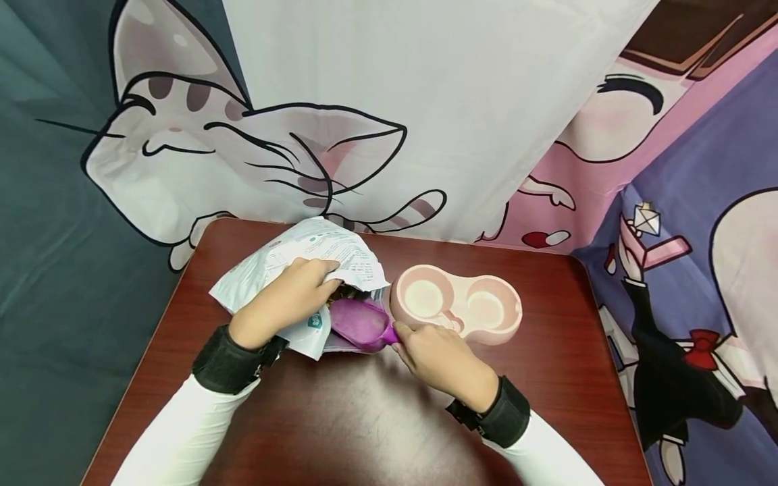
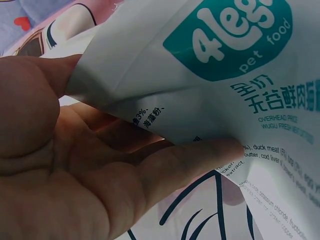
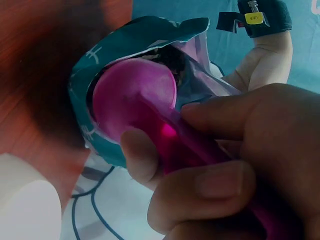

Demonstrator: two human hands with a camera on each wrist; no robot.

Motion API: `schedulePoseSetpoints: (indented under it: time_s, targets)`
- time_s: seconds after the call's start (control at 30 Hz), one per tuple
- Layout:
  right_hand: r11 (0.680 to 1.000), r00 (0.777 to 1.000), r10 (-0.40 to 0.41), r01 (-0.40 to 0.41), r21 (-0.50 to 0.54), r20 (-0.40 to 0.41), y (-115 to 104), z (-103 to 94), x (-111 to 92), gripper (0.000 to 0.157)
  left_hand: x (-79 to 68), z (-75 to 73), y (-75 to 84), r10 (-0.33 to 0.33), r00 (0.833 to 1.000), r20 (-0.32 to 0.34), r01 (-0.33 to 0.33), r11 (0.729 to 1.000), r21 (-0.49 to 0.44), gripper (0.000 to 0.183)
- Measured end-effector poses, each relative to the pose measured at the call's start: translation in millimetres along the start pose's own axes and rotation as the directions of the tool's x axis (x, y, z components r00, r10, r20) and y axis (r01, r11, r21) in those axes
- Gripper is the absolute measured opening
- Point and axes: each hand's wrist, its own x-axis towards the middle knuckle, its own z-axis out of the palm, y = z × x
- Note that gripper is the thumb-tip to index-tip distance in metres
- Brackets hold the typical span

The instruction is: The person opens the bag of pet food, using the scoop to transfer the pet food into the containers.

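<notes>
Left hand (image 1: 287,297) pinches a pet-food bag (image 1: 319,250) we judge floppy; right hand (image 1: 442,359) grips a likely light purple scoop (image 1: 358,321) by its handle (image 1: 391,334).

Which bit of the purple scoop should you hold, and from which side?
Probably best by the narrow handle, coming from the right. The purple scoop's wide, rounded end is at the opening of the bag, while the handle sticks out to the right, slim enough for fingers to wrap around. The right hand grips it there.
</notes>
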Motion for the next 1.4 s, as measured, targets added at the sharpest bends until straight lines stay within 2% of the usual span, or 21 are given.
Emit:
schedulePoseSetpoints:
  time_s: [0.17, 0.33, 0.53, 0.7, 0.87, 1.13, 1.4]
  targets:
    - [1.000, 1.000, 0.023, -0.023, 0.021, 0.007, -6, 8.9, 8, 0.020, -0.3, 1.1, -0.8, 0.014, 1.000, -0.002, -0.014, 1.000, 0.009, 0.014]
    - [0.999, 0.999, 0.031, -0.031, -0.006, -0.037, -8, 18.2, 17, 0.026, -0.2, 0.8, -0.7, 0.014, 1.000, -0.008, -0.014, 1.000, 0.001, 0.015]
    - [0.999, 0.997, 0.053, -0.053, 0.009, -0.063, -9, 31.0, 23, 0.019, -1.5, 0.1, 0.0, 0.013, 1.000, -0.010, -0.013, 1.000, -0.005, 0.021]
    - [0.996, 0.995, 0.060, -0.055, 0.063, -0.075, -10, 40.9, 26, 0.030, -2.5, 0.4, 0.0, 0.005, 1.000, -0.004, -0.005, 1.000, 0.000, 0.028]
    - [0.994, 0.996, 0.060, -0.054, 0.094, -0.070, -10, 43.5, 30, 0.033, -1.2, 0.9, -1.7, 0.004, 1.000, -0.005, -0.004, 1.000, -0.002, 0.029]
    - [0.998, 0.994, 0.038, -0.033, 0.057, -0.106, -15, 44.4, 37, 0.031, -0.3, 0.3, -2.6, -0.005, 1.000, -0.006, 0.005, 1.000, 0.000, 0.033]
    - [0.997, 0.990, 0.048, -0.039, 0.071, -0.131, -15, 48.1, 33, 0.034, -0.4, 0.1, -2.2, -0.001, 1.000, 0.003, 0.001, 1.000, -0.005, 0.033]
